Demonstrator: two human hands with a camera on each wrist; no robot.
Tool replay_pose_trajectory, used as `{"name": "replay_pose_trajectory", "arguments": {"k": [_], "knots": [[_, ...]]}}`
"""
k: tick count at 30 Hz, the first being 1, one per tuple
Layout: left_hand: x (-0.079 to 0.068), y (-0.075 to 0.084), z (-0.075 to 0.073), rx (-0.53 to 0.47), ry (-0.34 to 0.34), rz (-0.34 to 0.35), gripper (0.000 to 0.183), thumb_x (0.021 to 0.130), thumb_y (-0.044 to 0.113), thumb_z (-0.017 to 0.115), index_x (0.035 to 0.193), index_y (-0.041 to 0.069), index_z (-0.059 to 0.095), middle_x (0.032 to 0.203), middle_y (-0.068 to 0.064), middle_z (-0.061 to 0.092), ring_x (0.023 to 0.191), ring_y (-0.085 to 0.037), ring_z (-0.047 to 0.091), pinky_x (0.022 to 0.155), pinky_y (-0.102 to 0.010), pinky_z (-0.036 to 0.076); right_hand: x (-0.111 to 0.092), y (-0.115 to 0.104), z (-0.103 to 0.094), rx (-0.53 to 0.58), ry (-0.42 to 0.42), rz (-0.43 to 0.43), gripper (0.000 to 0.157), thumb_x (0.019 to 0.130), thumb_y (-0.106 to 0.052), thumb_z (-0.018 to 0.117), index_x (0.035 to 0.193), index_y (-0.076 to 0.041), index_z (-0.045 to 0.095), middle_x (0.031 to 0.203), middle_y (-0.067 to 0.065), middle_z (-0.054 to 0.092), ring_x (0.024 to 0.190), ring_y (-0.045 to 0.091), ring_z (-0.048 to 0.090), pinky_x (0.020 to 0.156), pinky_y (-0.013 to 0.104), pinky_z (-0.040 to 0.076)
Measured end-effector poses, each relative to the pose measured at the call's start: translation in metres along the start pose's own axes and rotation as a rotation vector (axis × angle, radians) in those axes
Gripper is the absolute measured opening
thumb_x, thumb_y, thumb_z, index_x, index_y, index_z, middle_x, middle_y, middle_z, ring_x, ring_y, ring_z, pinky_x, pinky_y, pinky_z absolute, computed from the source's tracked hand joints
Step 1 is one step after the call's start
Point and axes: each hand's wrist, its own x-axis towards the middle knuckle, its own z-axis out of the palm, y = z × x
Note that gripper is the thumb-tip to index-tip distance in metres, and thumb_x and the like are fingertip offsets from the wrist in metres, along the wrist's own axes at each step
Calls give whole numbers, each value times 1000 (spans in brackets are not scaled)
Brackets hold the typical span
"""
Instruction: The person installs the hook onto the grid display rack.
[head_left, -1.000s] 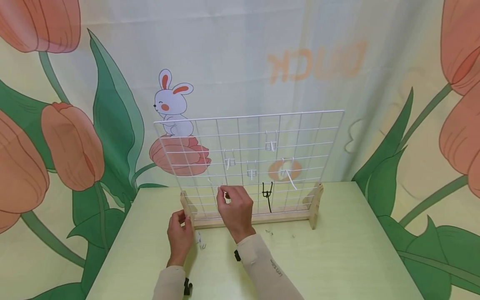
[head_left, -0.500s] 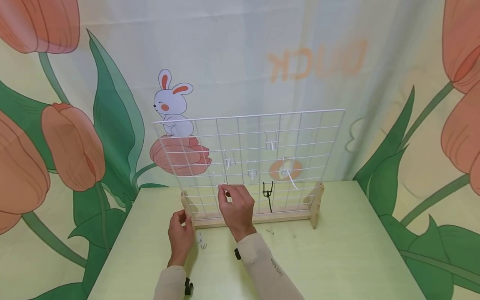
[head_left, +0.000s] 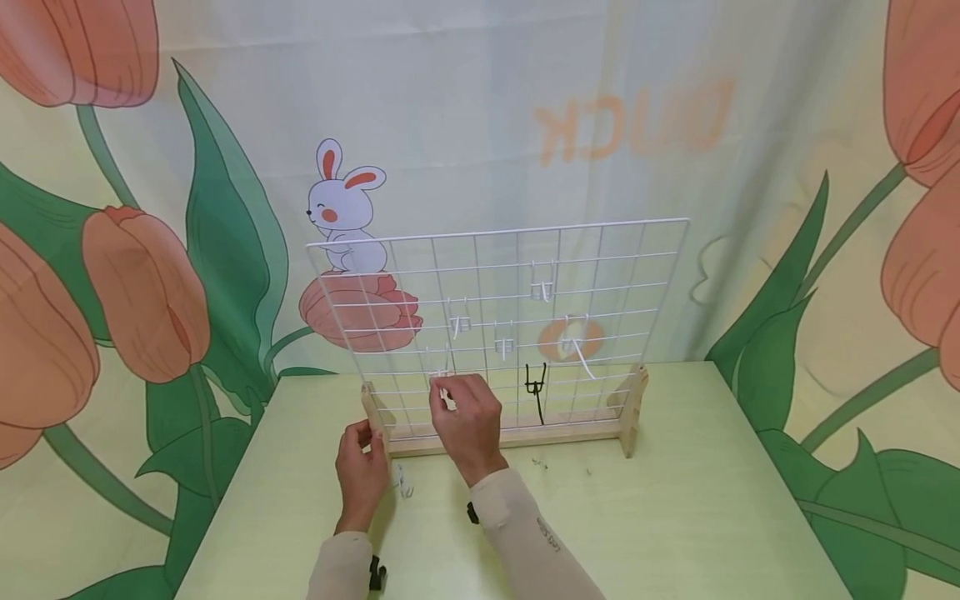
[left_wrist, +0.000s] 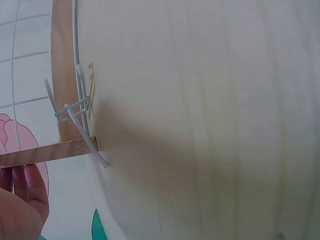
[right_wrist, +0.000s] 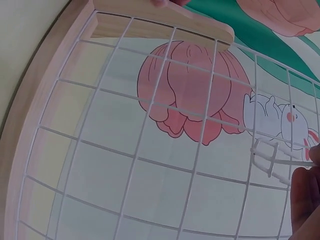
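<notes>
My right hand (head_left: pixel 468 425) pinches the prong of a white wire hook (head_left: pixel 438 374) between thumb and fingertips. In the right wrist view, the hook's two-armed back (right_wrist: pixel 270 157) lies against the white wire grid (right_wrist: pixel 192 172); whether both arms are over a wire is unclear. My left hand (head_left: pixel 362 475) holds the left side piece of the wooden stand (head_left: pixel 375 414). Its fingers (left_wrist: pixel 36 185) reach behind the wood in the left wrist view, where the thumb is hidden. Near that hand, a loose white hook (left_wrist: pixel 75 112) lies on the table.
Several white hooks, such as the upper one (head_left: pixel 542 290) and a long-pronged one (head_left: pixel 576 346), hang on the grid. A black hook (head_left: pixel 535 387) hangs lower down. Small loose bits (head_left: pixel 540 463) lie on the table (head_left: pixel 675 517) before the stand. A printed curtain (head_left: pixel 480 125) hangs behind.
My right hand first rises slightly, then shifts a little left and down with the hook, whose back now shows upright against the grid. The left hand stays on the stand.
</notes>
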Motion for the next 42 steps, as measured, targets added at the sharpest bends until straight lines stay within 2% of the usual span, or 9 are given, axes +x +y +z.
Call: {"name": "replay_pose_trajectory", "arguments": {"k": [8,22,35,42], "knots": [[-1,0,1,-2,28,47,26,107,12,60,132,2,59,122,-17,66,115,-35,70,90,-53,62,-9,2,1,-27,-18,11,12,80,-5,89,86,-6,78,80,4,74,70,15,68,63,22,60],[-2,2,0,-17,10,21,26,108,13,59,132,3,58,123,-18,65,117,-36,69,92,-53,62,-15,3,-2,-2,-30,30,18,80,-8,89,94,-3,79,89,8,79,79,19,75,73,29,65],[-1,1,-1,-19,2,14,27,108,13,58,133,2,57,125,-17,64,119,-35,69,93,-53,61,-21,-4,-15,53,-30,63,19,78,-8,91,93,-4,79,89,6,79,74,17,74,70,27,64],[-1,1,0,-17,4,21,27,108,14,58,133,3,57,124,-17,65,118,-34,69,93,-52,62,-32,-6,-21,75,-49,83,19,78,-8,90,93,-4,80,89,6,80,75,17,74,70,27,63]]}}
